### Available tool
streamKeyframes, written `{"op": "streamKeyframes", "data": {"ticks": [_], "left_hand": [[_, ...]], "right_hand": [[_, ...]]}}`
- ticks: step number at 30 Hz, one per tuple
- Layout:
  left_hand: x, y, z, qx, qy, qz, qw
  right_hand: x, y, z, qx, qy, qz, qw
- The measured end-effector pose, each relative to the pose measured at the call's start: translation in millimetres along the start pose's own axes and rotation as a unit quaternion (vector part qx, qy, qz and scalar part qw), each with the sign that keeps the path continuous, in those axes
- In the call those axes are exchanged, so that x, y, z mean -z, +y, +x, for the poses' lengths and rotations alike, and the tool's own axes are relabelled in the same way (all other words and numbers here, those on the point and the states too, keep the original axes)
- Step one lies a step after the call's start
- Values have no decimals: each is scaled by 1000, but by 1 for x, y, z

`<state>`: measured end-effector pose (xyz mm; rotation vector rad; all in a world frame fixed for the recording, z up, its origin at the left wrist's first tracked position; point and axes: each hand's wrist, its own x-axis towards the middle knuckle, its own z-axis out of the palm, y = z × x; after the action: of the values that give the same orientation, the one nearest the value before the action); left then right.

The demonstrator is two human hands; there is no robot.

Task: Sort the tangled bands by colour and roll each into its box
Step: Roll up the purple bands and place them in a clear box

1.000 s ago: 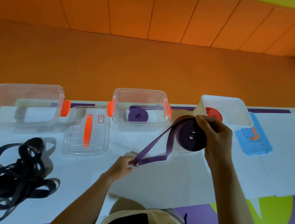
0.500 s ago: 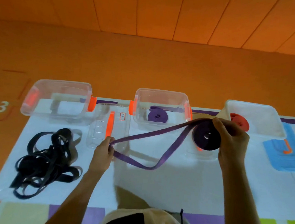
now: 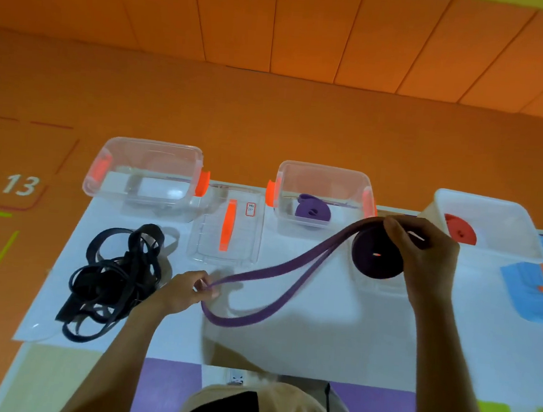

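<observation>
Centre right, your right hand [image 3: 423,252] grips the half-wound purple band [image 3: 375,257]; your left hand [image 3: 184,291] pinches its loose loop, lower centre. One purple roll [image 3: 313,211] and one red roll [image 3: 459,233] sit boxed along the top — the black tangle [image 3: 116,277], lower left, awaits sorting.

The light is dim and warm, tinting the room orange, while the white sheet [image 3: 317,341] looks cool and bluish. Soft shadows lie round my left hand [image 3: 187,292] and beneath the purple band [image 3: 277,272]. The wall panels [image 3: 279,25] bow at the edges, and the lower frame smears.
</observation>
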<state>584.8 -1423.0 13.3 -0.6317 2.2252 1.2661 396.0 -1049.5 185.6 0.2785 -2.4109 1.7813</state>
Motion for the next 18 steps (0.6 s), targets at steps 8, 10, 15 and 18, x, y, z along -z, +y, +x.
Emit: {"op": "streamKeyframes", "data": {"ticks": [8,10,15,18], "left_hand": [[12,49,-12,6,-108,248,963],[12,93,-21,-98,-9,213,972],[2,189,-60,-370,30,-148,917],[-6,208,-64,-381,-27,-180,907]], "right_hand": [[-28,-41,-30,81,-106,-13,991],[-35,-45,-35,84,-132,-23,988],[-45,-43,-41,91,-177,-49,979],[-44,-39,-38,82,-187,-41,978]]}}
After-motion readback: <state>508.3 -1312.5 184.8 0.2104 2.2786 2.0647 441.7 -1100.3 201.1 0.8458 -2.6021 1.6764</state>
